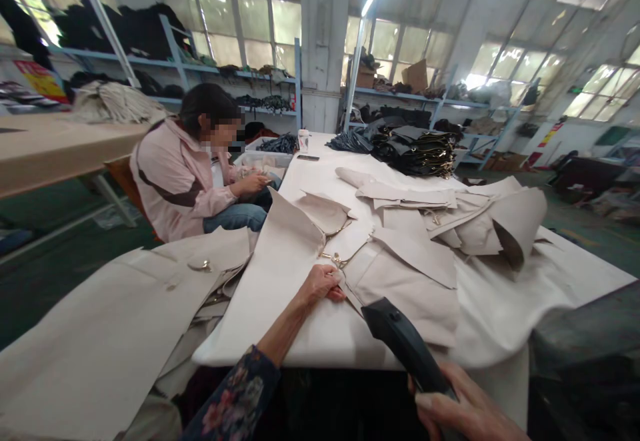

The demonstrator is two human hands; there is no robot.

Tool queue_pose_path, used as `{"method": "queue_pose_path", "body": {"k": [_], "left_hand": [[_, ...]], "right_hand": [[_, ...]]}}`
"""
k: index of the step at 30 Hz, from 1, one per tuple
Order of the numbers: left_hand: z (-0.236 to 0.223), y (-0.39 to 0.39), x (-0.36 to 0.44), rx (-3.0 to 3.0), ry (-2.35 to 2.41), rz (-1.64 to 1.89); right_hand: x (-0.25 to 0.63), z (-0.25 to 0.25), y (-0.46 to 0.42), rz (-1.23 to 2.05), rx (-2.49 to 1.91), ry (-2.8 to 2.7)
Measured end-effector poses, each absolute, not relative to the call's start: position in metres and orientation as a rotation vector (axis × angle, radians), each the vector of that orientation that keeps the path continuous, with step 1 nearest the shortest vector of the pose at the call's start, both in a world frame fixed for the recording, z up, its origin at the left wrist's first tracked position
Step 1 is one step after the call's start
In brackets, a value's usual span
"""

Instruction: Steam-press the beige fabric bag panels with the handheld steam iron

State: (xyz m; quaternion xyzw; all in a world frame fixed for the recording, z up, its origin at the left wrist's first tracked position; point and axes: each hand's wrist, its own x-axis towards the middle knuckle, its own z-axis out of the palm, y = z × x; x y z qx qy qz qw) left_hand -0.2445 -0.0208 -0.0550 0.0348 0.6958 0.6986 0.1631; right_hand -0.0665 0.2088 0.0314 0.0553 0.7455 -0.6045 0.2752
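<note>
My left hand (323, 282) is closed on the edge of a beige fabric piece (400, 281) near the front of the white table. Just beyond my fingertips, a gold-coloured metal clasp (336, 258) shows on the fabric, along with a zip-like edge. My right hand (450, 404) grips a black hand-held tool (400, 338), shaped like a hair clipper. The tool's wide head points up and left, close to the fabric's lower edge. Whether it touches the fabric I cannot tell.
More beige pieces (480, 218) lie at the table's right, others (125, 321) at my left. Stacked dark pieces (415, 148), a cup (303, 140) and a phone (308, 158) sit farther back on the white table (310, 334). A seated person (175, 174) works at the left.
</note>
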Motion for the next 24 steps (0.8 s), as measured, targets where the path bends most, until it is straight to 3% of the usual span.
{"method": "queue_pose_path", "body": {"k": [6,16,24], "left_hand": [[-0.047,-0.028,-0.238,0.237,1.819,2.067],[-0.045,-0.027,-0.233,0.325,1.701,2.118],[-0.043,-0.026,-0.236,0.250,1.678,2.172]], "right_hand": [[-0.092,0.010,0.186,-1.684,0.140,1.937],[-0.125,0.021,0.176,-1.862,0.087,1.799],[-0.098,0.023,0.200,-1.836,0.189,1.789]]}}
